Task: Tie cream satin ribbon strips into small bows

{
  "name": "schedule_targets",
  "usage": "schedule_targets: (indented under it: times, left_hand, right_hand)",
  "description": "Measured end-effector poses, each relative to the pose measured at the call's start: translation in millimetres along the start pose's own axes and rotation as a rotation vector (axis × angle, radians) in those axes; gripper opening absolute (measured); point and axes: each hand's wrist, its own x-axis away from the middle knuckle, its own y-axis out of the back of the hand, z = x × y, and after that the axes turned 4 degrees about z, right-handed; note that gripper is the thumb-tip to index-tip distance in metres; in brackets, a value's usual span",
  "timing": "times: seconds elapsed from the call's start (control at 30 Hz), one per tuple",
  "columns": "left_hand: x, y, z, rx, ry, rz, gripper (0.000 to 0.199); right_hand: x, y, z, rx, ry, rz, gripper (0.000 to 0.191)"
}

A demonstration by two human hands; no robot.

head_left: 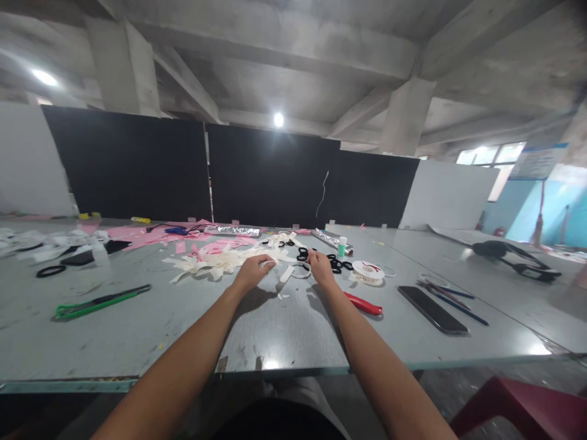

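My left hand is just above the table, its fingers curled and thumb and forefinger brought together. Something pale shows at those fingertips, too small to name. Across from it, my right hand is closed in a pinch. A thin white ring lies between the hands and reaches the right fingertips, which seem to grip its edge. Beside the ring is a short white strip. Cream fabric strips are heaped left of my left hand. Black loops lie behind my right hand.
A red-handled tool lies by my right forearm, near a ribbon spool and a glue stick. Farther right are a phone and slim tools. Green-handled tweezers lie left. Black panels stand behind.
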Motion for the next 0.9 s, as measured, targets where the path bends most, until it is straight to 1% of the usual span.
schedule_targets:
  times: [0.07, 0.1, 0.17, 0.27, 0.33, 0.4, 0.47, 0.53, 0.6, 0.7, 0.77, 0.8, 0.9]
  left_hand:
    - [0, 0.2, -1, -0.002, -0.004, 0.0, 0.028]
    - [1, 0.3, -1, 0.0, -0.003, 0.0, 0.028]
    - [1, 0.2, -1, 0.003, 0.008, 0.003, 0.028]
    - [1, -0.2, 0, 0.005, 0.025, 0.008, 0.028]
    - [1, -0.2, 0, 0.007, 0.031, 0.012, 0.028]
    - [1, 0.0, 0, 0.01, 0.031, 0.015, 0.028]
    - [1, 0.4, -1, 0.009, 0.021, 0.012, 0.028]
    - [1, 0.8, -1, 0.006, 0.021, 0.01, 0.027]
    - [1, 0.9, -1, 0.004, 0.032, 0.012, 0.027]
    - [1, 0.5, 0, 0.009, 0.04, 0.019, 0.027]
    - [0, 0.2, 1, 0.012, 0.037, 0.023, 0.027]
    - [0, 0.2, 1, 0.013, 0.035, 0.024, 0.027]
    - [0, 0.1, 2, 0.008, 0.028, 0.022, 0.026]
  right_hand:
    - [-1, -5, -5, -0.01, 0.064, 0.028, 0.021]
    - [-1, -8, -7, -0.01, 0.078, 0.052, 0.018]
    - [0, -14, -12, -0.028, 0.048, 0.12, 0.021]
    - [1, -17, -15, -0.111, -0.076, 0.206, 0.023]
    - [1, -16, -14, -0.148, -0.121, 0.221, 0.02]
    - [1, -14, -12, -0.154, -0.128, 0.223, 0.014]
    - [1, -12, -11, -0.139, -0.121, 0.227, 0.014]
    - [1, -10, -11, -0.08, -0.084, 0.2, 0.018]
    - [0, -9, -10, 0.021, -0.025, 0.145, 0.024]
    - [0, -7, -8, 0.12, 0.014, 0.092, 0.042]
    - [-2, -5, -7, 0.066, -0.018, 0.054, 0.048]
    - [-2, -4, -7, -0.002, -0.044, 0.026, 0.047]
    - [-6, -1, -10, -0.288, -0.14, -0.026, 0.035]
